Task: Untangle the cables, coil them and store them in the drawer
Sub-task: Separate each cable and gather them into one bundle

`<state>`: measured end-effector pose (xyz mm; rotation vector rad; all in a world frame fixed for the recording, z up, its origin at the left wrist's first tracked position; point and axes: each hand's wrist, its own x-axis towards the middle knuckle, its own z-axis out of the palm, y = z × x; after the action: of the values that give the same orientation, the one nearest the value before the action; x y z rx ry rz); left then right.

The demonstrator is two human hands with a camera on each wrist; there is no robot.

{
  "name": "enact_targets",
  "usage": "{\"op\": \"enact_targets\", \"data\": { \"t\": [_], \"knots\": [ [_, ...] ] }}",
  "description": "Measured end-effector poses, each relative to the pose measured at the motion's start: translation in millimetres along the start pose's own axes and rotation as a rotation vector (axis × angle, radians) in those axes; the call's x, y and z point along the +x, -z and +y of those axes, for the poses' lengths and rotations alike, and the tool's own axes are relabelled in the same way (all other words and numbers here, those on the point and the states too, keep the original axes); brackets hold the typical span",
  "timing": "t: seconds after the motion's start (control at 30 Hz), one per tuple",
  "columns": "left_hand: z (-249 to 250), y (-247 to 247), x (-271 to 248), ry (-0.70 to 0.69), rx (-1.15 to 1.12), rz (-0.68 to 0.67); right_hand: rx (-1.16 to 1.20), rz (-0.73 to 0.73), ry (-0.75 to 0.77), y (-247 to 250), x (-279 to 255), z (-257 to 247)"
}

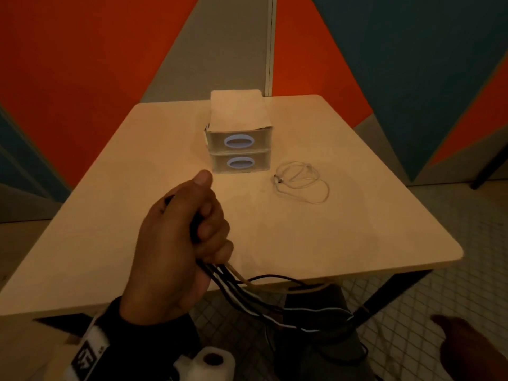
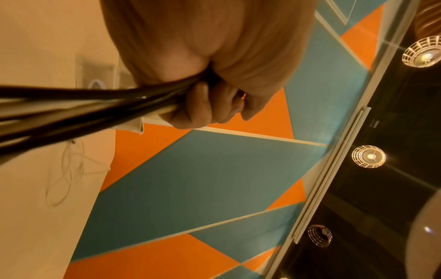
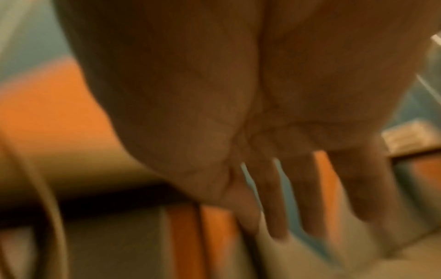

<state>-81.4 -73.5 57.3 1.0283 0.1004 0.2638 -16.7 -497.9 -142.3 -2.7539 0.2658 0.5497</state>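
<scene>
My left hand [image 1: 189,232] grips a bundle of black, white and beige cables [image 1: 275,301] above the table's near edge; the cables hang down past the edge toward the floor. In the left wrist view the same bundle of cables [image 2: 83,109] runs out of my left hand [image 2: 203,102], whose fingers curl round it. A thin white cable [image 1: 302,182] lies loosely looped on the table, right of a small two-drawer unit [image 1: 239,149] whose two drawers are closed. My right hand [image 1: 467,350] is low at the bottom right, below table height; the blurred right wrist view shows its fingers [image 3: 298,198] straight and spread, holding nothing.
The light wooden table [image 1: 357,229] has a black leg [image 1: 384,295] at its near right corner. A white roll [image 1: 214,361] sits at the bottom of the head view. Orange, blue and grey wall panels stand behind. Tiled floor lies to the right.
</scene>
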Motion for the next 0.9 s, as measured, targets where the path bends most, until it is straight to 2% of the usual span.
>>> {"op": "enact_targets", "data": {
  "t": [0.03,0.1,0.13,0.2,0.23,0.3,0.47,0.67,0.9],
  "knots": [
    [-2,-5,-1,0.012,-0.020,-0.012,0.056,0.088,0.081,14,-11,-33],
    [-9,-13,-2,0.043,-0.061,-0.039,0.284,0.302,0.479,37,-56,-89],
    [-12,-18,-4,0.054,-0.077,-0.058,0.385,0.338,0.665,49,-85,-124],
    [-18,-27,-7,0.061,-0.117,-0.111,0.483,0.212,0.956,55,-123,-185],
    [-20,-31,-9,0.064,-0.135,-0.128,0.479,0.093,1.014,52,-133,-210],
    [-21,-36,-12,0.066,-0.149,-0.119,0.434,-0.114,1.071,36,-138,-245],
    [-17,-28,-14,0.051,-0.187,-0.060,0.516,-0.225,1.018,15,-138,-267],
    [-21,-22,-17,0.107,-0.128,-0.029,0.559,-0.229,1.007,8,-142,-267],
    [-19,-27,-13,0.122,-0.179,-0.040,0.625,-0.143,1.022,17,-145,-268]
  ]
}}
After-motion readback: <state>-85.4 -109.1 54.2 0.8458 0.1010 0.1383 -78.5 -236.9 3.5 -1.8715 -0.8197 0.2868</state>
